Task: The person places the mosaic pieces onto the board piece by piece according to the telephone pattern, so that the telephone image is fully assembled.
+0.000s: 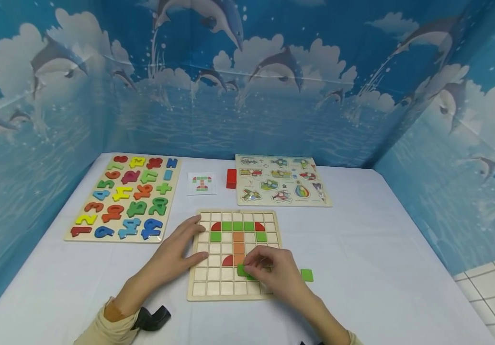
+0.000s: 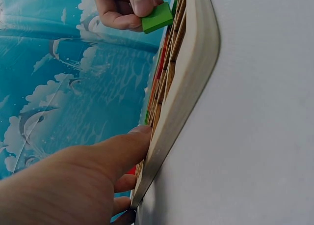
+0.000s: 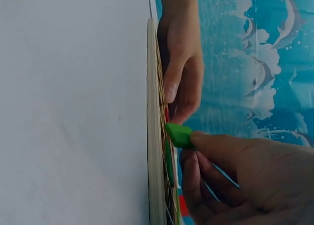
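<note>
A wooden grid board (image 1: 226,297) lies on the white table, with green, orange and red tiles forming a pattern in its cells. My left hand (image 1: 172,256) rests at the board's left edge, thumb and fingers extended. Over the lower rows, my right hand (image 1: 279,274) pinches a green square tile (image 3: 178,135) between thumb and fingers. The left wrist view also shows this tile, tilted just above the grid. Another green tile is partly hidden under the right hand. One loose green tile (image 1: 307,275) lies on the table right of the board.
Behind the board are a pattern card (image 1: 202,175), a red block (image 1: 231,178) and a vehicle puzzle (image 1: 284,201). A number puzzle (image 1: 120,238) lies at the left. Dolphin-printed curtains (image 1: 247,129) enclose the table's back and sides.
</note>
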`<action>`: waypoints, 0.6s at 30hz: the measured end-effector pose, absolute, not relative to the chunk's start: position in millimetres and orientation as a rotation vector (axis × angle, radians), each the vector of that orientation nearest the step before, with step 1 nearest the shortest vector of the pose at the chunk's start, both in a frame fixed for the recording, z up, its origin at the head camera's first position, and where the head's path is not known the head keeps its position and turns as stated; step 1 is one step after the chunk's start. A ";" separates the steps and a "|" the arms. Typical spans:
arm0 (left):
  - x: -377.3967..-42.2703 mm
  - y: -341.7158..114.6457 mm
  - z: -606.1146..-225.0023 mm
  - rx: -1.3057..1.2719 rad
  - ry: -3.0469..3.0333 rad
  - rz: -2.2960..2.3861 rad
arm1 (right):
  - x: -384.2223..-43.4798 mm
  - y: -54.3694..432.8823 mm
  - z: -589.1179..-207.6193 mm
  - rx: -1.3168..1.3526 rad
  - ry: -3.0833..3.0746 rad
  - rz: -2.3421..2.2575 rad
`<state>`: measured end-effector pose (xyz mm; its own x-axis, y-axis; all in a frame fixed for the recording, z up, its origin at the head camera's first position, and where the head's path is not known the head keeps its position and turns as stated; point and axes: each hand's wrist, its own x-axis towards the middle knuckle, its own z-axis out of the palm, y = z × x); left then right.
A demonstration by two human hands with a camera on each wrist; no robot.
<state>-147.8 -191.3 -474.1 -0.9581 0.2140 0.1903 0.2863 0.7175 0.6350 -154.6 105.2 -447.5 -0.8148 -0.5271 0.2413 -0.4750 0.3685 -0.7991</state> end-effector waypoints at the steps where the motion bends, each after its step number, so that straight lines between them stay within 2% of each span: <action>1: -148.2 -191.1 -474.3 -0.412 -2.815 -1.063 | -154.3 104.8 -448.7 -0.939 2.548 -1.458; 18: -149.8 -191.7 -475.3 -0.414 -2.822 -1.065 | -154.8 107.0 -450.0 -1.105 2.735 -1.318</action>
